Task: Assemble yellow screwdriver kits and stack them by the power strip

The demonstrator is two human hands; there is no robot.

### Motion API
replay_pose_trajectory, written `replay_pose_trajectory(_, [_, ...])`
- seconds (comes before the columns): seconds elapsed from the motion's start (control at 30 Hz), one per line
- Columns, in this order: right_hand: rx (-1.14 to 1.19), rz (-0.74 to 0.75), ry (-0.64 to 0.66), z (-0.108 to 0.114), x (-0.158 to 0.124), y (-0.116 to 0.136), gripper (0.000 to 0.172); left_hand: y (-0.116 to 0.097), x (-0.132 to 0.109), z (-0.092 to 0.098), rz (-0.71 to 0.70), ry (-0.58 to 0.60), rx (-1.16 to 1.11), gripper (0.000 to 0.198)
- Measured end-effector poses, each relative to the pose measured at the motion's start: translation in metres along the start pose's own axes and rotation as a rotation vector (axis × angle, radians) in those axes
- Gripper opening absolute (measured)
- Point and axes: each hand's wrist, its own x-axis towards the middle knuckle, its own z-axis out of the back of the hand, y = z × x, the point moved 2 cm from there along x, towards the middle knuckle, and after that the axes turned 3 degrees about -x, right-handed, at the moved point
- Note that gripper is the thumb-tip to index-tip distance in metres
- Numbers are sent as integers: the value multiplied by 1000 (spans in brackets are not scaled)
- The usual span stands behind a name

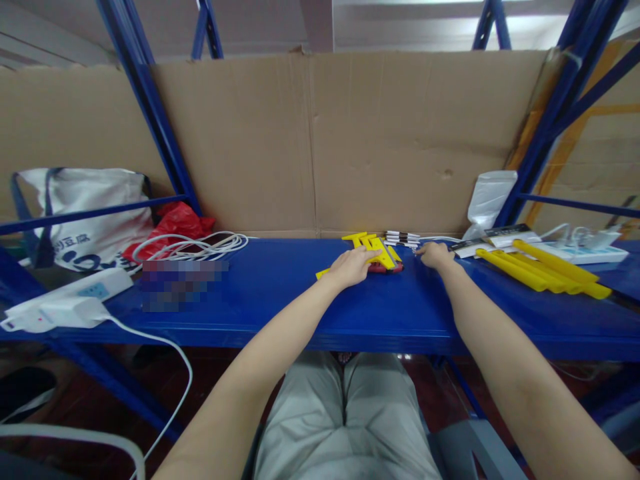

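Note:
My left hand [353,265] is closed over a yellow T-shaped tool [384,257], whose wide end shows past the fingertips. A yellow end also sticks out on the left of that hand. Under and beside it are more yellow T-shaped pieces [356,237] and a dark red item [395,269], partly covered. My right hand [435,256] rests on the blue shelf with its fingers drawn together; anything between them is too small to make out. Just beyond it lies a stack of small white-and-black pieces [401,239].
Yellow tube-like handles [545,270] lie at the right before a white power strip [590,252]. Coiled white cable [210,245], a red plastic bag [180,223], a cloth bag [95,213] and another power strip [75,297] occupy the left. Cardboard [390,133] stands behind the blue shelf [280,287].

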Motion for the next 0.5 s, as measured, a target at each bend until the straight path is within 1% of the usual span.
replay_pose_trajectory(0.07, [-37,-38,77,2,-3,2,39,1,0,0,1,5,-4,44])
replay_pose_trajectory(0.13, [-59,-50,107,3,-5,4,41,1,0,-1,-2,12,-10,43])
replay_pose_trajectory(0.33, [-60,-51,103,3,-6,5,40,2,1,-3,-27,10,-30,41])
replay_pose_trajectory(0.5, [-30,-40,54,5,-7,7,31,0,0,-1,-25,24,-27,42])
